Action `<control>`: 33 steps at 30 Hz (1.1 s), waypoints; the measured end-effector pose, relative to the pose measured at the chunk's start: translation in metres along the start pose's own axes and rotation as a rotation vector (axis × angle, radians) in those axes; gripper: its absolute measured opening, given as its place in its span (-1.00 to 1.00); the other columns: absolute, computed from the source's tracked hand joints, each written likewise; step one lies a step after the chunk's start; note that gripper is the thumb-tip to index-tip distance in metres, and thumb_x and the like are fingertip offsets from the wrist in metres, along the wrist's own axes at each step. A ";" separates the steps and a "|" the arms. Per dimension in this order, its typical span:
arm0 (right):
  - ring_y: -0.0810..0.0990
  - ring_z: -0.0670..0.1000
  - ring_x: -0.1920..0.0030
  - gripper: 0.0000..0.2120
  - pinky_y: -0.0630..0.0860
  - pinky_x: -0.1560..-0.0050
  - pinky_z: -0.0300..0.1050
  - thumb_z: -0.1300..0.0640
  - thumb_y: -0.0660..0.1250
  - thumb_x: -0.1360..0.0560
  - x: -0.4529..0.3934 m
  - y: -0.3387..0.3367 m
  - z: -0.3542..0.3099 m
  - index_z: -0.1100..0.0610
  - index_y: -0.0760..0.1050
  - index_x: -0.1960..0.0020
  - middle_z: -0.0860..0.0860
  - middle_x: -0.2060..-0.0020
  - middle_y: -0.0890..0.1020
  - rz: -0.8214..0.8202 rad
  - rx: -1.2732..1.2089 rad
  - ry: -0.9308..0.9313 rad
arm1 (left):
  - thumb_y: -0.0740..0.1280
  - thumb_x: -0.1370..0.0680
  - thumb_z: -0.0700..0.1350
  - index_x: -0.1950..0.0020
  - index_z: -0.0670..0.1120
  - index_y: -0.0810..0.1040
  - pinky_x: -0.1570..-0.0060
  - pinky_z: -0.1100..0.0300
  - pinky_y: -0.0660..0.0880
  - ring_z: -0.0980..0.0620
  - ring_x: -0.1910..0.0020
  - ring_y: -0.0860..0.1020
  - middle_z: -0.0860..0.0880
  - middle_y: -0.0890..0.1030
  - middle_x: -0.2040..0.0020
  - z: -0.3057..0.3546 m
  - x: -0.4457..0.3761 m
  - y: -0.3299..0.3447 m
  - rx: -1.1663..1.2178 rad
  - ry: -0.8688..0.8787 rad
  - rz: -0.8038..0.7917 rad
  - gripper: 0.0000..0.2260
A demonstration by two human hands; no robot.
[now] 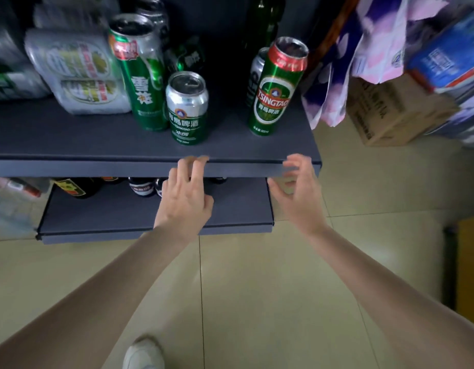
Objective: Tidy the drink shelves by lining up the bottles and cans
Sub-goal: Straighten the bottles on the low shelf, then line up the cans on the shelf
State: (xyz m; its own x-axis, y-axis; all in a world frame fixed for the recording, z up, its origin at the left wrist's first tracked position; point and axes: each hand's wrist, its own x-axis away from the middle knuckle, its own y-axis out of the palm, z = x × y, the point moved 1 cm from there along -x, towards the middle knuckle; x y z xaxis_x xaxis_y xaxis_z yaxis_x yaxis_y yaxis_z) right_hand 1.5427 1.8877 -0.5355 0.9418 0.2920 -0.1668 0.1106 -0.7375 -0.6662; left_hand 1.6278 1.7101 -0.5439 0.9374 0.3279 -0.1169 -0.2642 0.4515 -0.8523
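Both hands hover empty at the front edge of the upper shelf (97, 145), the left hand (184, 198) with fingers loosely spread and the right hand (297, 193) with fingers lightly curled. On that shelf, the short silver-green can (187, 107) stands nearest the edge, the tall green can (140, 75) just behind-left of it, and the Tsingtao can (277, 86) apart toward the shelf's right end.

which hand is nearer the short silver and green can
Left. The left hand is just below the short silver and green can, at the shelf edge; the right hand is off to the can's right.
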 end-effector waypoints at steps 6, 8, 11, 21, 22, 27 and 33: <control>0.30 0.11 -0.36 -0.18 0.37 -0.31 0.14 0.08 0.49 -0.36 -0.065 -0.018 -0.040 0.14 0.12 -0.46 0.12 -0.37 0.25 0.147 -0.152 0.027 | 0.24 -0.42 -0.35 -0.44 -0.12 0.24 -0.15 -0.09 0.32 -0.22 -0.18 0.33 -0.17 0.29 -0.36 0.006 -0.018 -0.029 -0.007 -0.037 0.061 -0.41; 0.21 0.12 -0.43 -0.15 0.27 -0.40 0.07 0.09 0.50 -0.35 -0.091 -0.025 -0.057 0.09 0.09 -0.49 0.17 -0.42 0.19 0.228 -0.152 -0.035 | 0.23 -0.42 -0.35 -0.45 -0.09 0.23 -0.17 -0.09 0.32 -0.22 -0.21 0.31 -0.16 0.25 -0.40 0.009 -0.027 -0.038 -0.024 -0.006 0.074 -0.39; 0.25 0.05 -0.41 -0.13 0.13 -0.34 -0.28 0.18 0.50 -0.34 -0.117 -0.024 -0.073 0.06 0.08 -0.49 0.15 -0.43 0.21 0.232 -0.158 -0.010 | 0.22 -0.41 -0.36 -0.45 -0.06 0.24 -0.15 -0.08 0.33 -0.20 -0.22 0.30 -0.15 0.25 -0.38 0.010 -0.036 -0.044 -0.021 0.007 0.120 -0.38; 0.51 0.07 -0.18 -0.33 0.38 -0.15 -0.14 0.19 0.51 -0.32 -0.127 0.016 -0.040 0.16 0.25 -0.32 0.05 -0.17 0.52 0.110 -0.261 0.362 | 0.20 -0.44 -0.39 -0.46 -0.03 0.25 -0.24 0.03 0.31 -0.21 -0.32 0.22 -0.14 0.15 -0.47 0.002 -0.058 -0.055 0.078 0.011 0.250 -0.39; 0.52 0.06 -0.16 -0.37 0.40 -0.16 -0.14 0.20 0.52 -0.31 -0.128 0.016 -0.039 0.16 0.28 -0.27 0.03 -0.13 0.53 0.101 -0.242 0.360 | 0.19 -0.46 -0.39 -0.47 -0.02 0.22 -0.25 0.06 0.29 -0.20 -0.35 0.19 -0.11 0.12 -0.49 0.000 -0.059 -0.057 0.068 0.024 0.235 -0.39; 0.51 -0.02 -0.02 -0.42 0.49 -0.20 0.03 0.18 0.56 -0.26 -0.128 0.022 -0.043 0.14 0.34 -0.17 -0.03 0.00 0.53 0.062 -0.203 0.294 | 0.20 -0.47 -0.37 -0.47 -0.01 0.22 -0.25 0.06 0.33 -0.17 -0.39 0.18 -0.03 0.14 -0.49 -0.013 -0.066 -0.063 -0.009 0.103 0.173 -0.40; 0.52 0.05 -0.17 -0.42 0.41 -0.19 -0.10 0.12 0.54 -0.31 -0.134 0.053 -0.068 0.16 0.36 -0.22 0.04 -0.14 0.56 0.022 -0.151 0.222 | 0.23 -0.39 -0.37 -0.38 -0.13 0.37 -0.18 -0.13 0.40 -0.32 -0.21 0.36 -0.21 0.36 -0.35 -0.022 -0.070 -0.069 -0.128 0.200 0.163 -0.45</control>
State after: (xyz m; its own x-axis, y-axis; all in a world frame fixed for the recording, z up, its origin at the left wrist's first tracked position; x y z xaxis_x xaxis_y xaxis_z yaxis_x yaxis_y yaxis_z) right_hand 1.4440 1.7682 -0.4989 0.9892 0.1465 -0.0050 0.1201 -0.8297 -0.5451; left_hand 1.5850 1.6375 -0.4883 0.9145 0.2119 -0.3446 -0.3959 0.2938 -0.8700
